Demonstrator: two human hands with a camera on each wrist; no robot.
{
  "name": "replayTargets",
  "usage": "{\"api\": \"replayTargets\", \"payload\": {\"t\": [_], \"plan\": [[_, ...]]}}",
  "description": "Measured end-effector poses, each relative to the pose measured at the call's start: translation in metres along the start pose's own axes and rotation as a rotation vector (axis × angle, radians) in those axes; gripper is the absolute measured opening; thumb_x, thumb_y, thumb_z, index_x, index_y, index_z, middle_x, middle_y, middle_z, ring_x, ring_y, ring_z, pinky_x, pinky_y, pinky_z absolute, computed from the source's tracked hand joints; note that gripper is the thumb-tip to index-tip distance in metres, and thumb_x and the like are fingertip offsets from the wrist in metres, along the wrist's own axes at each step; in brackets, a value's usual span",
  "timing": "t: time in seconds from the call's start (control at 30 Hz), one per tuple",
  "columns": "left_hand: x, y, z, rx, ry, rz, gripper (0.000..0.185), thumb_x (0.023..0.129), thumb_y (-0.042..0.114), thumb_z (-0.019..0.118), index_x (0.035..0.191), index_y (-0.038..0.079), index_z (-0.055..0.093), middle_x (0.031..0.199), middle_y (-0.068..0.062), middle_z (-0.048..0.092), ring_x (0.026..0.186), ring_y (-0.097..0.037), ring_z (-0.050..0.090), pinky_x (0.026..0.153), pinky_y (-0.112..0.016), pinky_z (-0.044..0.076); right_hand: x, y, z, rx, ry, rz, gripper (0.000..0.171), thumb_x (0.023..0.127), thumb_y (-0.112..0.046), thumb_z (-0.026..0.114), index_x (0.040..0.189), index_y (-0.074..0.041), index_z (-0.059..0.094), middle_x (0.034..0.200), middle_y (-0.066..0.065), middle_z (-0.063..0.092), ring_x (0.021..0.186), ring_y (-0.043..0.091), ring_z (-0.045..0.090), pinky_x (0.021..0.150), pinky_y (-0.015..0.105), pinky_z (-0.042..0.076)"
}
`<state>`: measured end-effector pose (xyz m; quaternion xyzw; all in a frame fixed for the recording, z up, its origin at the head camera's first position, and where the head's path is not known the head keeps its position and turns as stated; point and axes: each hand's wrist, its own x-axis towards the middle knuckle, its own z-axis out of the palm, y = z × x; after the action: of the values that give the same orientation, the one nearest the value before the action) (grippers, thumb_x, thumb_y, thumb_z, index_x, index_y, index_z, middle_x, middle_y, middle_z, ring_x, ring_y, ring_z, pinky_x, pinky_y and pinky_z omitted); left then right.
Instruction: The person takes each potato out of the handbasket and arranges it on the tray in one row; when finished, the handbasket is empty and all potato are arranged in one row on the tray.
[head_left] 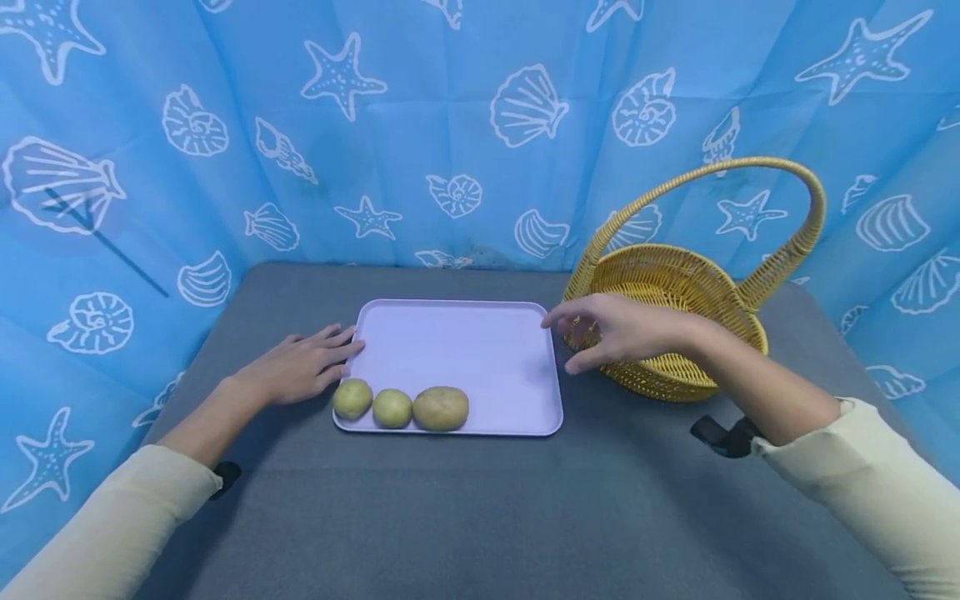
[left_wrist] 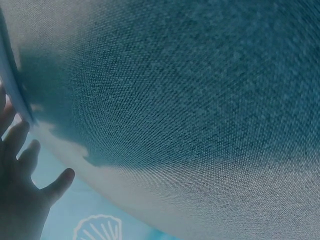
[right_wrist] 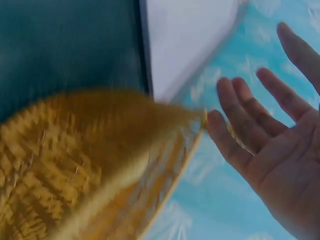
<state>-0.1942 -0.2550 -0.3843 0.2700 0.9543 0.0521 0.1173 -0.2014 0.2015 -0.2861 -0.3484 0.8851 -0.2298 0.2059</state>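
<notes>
A pale lilac tray (head_left: 457, 350) lies on the grey table. Along its near edge, toward the left, sit three potatoes: a small round one (head_left: 352, 399), another small one (head_left: 392, 408) and a larger oblong one (head_left: 441, 409). My left hand (head_left: 303, 367) is spread at the tray's left side, its fingertips on or just over the rim. Between the tray and a yellow wicker basket (head_left: 675, 387), my right hand (head_left: 618, 327) hovers with fingers loosely bent and nothing in them. In the right wrist view that hand (right_wrist: 280, 145) appears with its fingers apart, near the blurred basket.
The basket's tall arched handle (head_left: 750, 162) rises at the right. Behind the table (head_left: 480, 517) hangs a blue curtain (head_left: 435, 125) with white shells and starfish. Dark straps (head_left: 723, 435) show at both wrists.
</notes>
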Motion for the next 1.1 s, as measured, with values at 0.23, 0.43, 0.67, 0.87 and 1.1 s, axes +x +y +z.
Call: {"api": "replayTargets", "payload": {"t": [0.23, 0.43, 0.67, 0.87, 1.1], "plan": [[0.0, -0.001, 0.0, 0.001, -0.005, 0.004, 0.052, 0.106, 0.032, 0.046, 0.153, 0.012, 0.04, 0.16, -0.015, 0.03, 0.147, -0.043, 0.022, 0.11, -0.071, 0.022, -0.043, 0.033, -0.044, 0.119, 0.031, 0.107, 0.058, 0.086, -0.023, 0.08, 0.134, 0.0, 0.057, 0.13, 0.017, 0.06, 0.112, 0.032, 0.065, 0.092, 0.041, 0.055], [0.001, -0.003, 0.0, 0.015, -0.004, 0.015, 0.052, 0.105, 0.032, 0.047, 0.153, 0.012, 0.041, 0.16, -0.016, 0.031, 0.147, -0.044, 0.022, 0.109, -0.071, 0.023, -0.057, 0.063, -0.067, 0.189, 0.035, 0.207, 0.063, 0.092, -0.019, 0.073, 0.144, 0.003, 0.046, 0.141, 0.026, 0.05, 0.119, 0.039, 0.06, 0.091, 0.04, 0.055], [0.001, -0.002, 0.0, 0.013, -0.001, 0.022, 0.051, 0.105, 0.031, 0.047, 0.152, 0.011, 0.041, 0.159, -0.017, 0.031, 0.147, -0.044, 0.022, 0.109, -0.071, 0.023, -0.055, 0.089, -0.072, 0.218, -0.01, 0.277, 0.065, 0.096, -0.024, 0.068, 0.15, -0.003, 0.039, 0.148, 0.025, 0.044, 0.135, 0.046, 0.043, 0.104, 0.057, 0.043], [0.0, -0.002, 0.0, 0.022, 0.0, 0.025, 0.052, 0.106, 0.032, 0.046, 0.153, 0.012, 0.04, 0.16, -0.016, 0.03, 0.147, -0.043, 0.022, 0.109, -0.072, 0.023, -0.044, 0.111, -0.065, 0.367, -0.085, 0.346, 0.071, 0.097, -0.023, 0.066, 0.154, -0.002, 0.03, 0.153, 0.029, 0.034, 0.135, 0.045, 0.042, 0.102, 0.052, 0.047], [-0.001, -0.002, -0.002, 0.041, -0.005, 0.031, 0.053, 0.106, 0.035, 0.046, 0.154, 0.015, 0.039, 0.161, -0.013, 0.028, 0.148, -0.042, 0.02, 0.109, -0.072, 0.022, -0.022, 0.114, -0.053, 0.414, -0.147, 0.403, 0.077, 0.096, -0.022, 0.068, 0.155, 0.0, 0.025, 0.157, 0.029, 0.025, 0.136, 0.044, 0.042, 0.104, 0.055, 0.044]]}}
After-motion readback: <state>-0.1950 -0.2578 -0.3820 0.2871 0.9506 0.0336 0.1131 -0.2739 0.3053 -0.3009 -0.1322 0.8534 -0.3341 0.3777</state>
